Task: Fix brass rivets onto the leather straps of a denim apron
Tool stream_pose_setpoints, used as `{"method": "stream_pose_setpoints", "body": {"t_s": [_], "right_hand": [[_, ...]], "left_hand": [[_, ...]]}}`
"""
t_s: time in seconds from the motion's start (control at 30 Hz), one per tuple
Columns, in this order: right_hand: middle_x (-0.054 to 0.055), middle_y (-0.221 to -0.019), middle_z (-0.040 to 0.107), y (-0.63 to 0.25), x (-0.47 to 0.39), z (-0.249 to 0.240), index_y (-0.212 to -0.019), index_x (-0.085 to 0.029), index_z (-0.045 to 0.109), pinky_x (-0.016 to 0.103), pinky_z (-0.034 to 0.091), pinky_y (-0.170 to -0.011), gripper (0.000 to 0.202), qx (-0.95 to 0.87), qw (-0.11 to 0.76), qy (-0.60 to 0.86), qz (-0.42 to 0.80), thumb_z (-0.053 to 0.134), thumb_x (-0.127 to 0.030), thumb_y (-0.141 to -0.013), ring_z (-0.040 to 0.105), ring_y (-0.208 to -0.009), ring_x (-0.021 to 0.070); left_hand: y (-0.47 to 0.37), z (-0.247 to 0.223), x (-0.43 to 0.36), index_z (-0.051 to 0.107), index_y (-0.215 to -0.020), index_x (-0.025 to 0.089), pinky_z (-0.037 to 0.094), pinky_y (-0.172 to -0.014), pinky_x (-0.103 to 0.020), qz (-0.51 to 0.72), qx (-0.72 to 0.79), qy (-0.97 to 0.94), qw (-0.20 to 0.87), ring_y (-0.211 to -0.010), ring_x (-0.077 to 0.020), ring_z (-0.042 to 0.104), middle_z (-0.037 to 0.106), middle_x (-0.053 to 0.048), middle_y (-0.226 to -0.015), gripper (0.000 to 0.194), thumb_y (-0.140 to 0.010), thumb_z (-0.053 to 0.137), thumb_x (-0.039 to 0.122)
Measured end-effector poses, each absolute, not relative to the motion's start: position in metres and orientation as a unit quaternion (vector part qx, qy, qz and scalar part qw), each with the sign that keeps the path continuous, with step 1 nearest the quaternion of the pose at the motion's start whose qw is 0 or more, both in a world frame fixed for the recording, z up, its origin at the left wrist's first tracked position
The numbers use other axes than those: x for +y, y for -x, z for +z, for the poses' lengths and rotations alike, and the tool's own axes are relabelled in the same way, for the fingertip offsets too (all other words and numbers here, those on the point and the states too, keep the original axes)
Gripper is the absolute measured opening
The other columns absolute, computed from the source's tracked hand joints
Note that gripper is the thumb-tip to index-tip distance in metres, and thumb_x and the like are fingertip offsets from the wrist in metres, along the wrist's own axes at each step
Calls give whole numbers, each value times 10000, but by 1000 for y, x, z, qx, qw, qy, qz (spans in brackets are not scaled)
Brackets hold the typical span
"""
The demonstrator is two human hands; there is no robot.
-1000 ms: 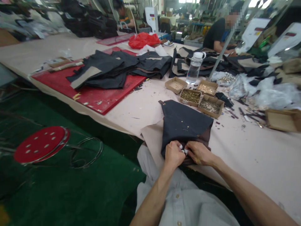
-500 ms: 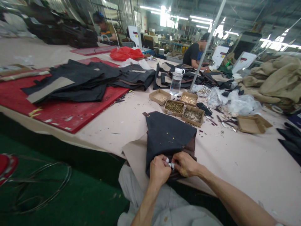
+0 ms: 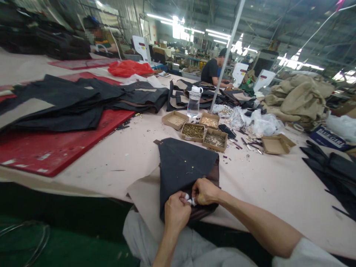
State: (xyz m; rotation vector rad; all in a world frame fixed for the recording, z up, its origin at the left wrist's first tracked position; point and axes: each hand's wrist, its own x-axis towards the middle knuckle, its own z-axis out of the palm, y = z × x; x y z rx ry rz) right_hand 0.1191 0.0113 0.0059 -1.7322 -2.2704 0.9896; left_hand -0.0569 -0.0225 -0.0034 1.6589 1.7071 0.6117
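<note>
A dark blue-black fabric piece (image 3: 186, 157) with brown parts at its right side lies at the table's near edge, its near part folded over. A few small brass-coloured studs dot its upper face. My left hand (image 3: 177, 212) is closed on the fold from the left, fingers pinched. Close beside it, my right hand (image 3: 206, 192) pinches the same fold from the right. White coverings wrap fingertips on both hands, which almost meet. Any small part between the fingertips is hidden. Beige material (image 3: 146, 189) hangs out under the fabric on the left.
Beyond the fabric stand cardboard trays of small metal fittings (image 3: 193, 132) and a water bottle (image 3: 194, 102). A red board (image 3: 55, 155) carries stacked dark fabric (image 3: 69, 100) at left. A metal pole (image 3: 226, 55) rises behind the trays. A co-worker (image 3: 213, 70) sits across the table.
The view has swung to the right, so the scene sits further left. Both hands stay at the fold, with their fingertips still close together.
</note>
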Motion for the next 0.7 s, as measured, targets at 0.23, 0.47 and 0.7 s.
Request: {"method": "stream_pose_setpoints", "body": {"t_s": [0.23,0.47,0.7], "right_hand": [[20,-687,732,-116,22,22,-783,-183,798,195,428,-561,218,-731,21,592,339,779,-223,-570,671,-646,153],[33,-630,710,-111,40,34,-709,-162,771,193,416,-529,185,-700,-36,619,355,732,-105,-538,678,-627,177],[24,-635,695,-117,15,25,-725,-155,742,197,392,-509,147,-700,-11,609,372,734,-126,-581,628,-571,147]], "left_hand": [[58,-9,-25,676,-816,211,395,-636,-232,250,644,-635,345,-630,-152,622,661,2,-660,125,-739,603,145],[55,-10,-24,661,-814,212,426,-652,-229,262,641,-625,360,-604,-137,619,667,16,-661,104,-742,611,158],[53,-1,-45,663,-815,187,439,-640,-226,294,625,-622,369,-642,-131,624,670,-4,-688,116,-756,602,108]]}}
